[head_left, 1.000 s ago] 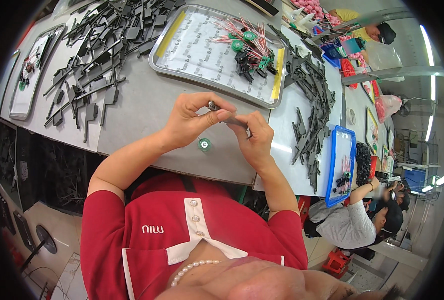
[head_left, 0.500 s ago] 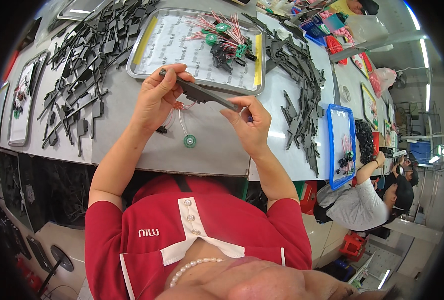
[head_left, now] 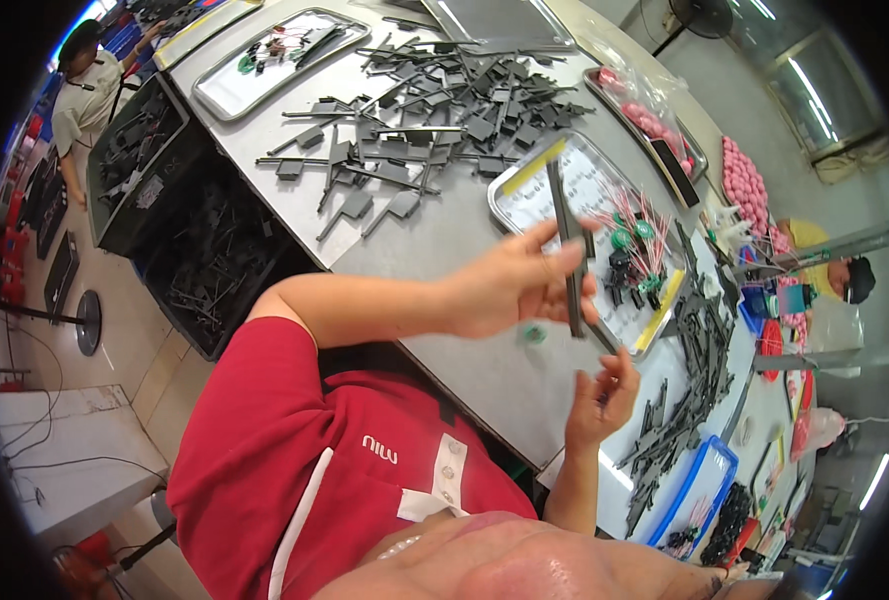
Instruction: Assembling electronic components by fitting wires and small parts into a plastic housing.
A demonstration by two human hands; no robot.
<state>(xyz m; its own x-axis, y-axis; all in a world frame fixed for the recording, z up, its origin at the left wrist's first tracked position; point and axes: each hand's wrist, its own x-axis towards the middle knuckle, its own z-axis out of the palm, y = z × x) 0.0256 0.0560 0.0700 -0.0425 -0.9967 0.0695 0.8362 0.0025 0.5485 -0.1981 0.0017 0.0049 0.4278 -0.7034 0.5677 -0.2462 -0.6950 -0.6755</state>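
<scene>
My left hand (head_left: pixel 524 285) is closed around a long, narrow black plastic part (head_left: pixel 572 290), which points away from me over the near edge of a metal tray (head_left: pixel 524 222). Below this hand is a blurred green round piece (head_left: pixel 534 333); its wires are hidden. My right hand (head_left: pixel 602 400) is just nearer to me than the tray's close corner, fingers half curled and thumb apart, with nothing visible between them. In the tray lie green discs with red and white wires (head_left: pixel 632 235) and small black pieces.
Black plastic parts (head_left: pixel 484 110) are heaped left of the tray, and more (head_left: pixel 694 370) lie to its right. A second metal tray (head_left: pixel 219 95) stands far left, a blue tray (head_left: pixel 699 490) at the right. Dark bins (head_left: pixel 209 270) sit beside the table. Other people are farther off.
The view has swung to the left. My right hand has come off the end of the black part. My left hand now holds it alone, turned to point away from me.
</scene>
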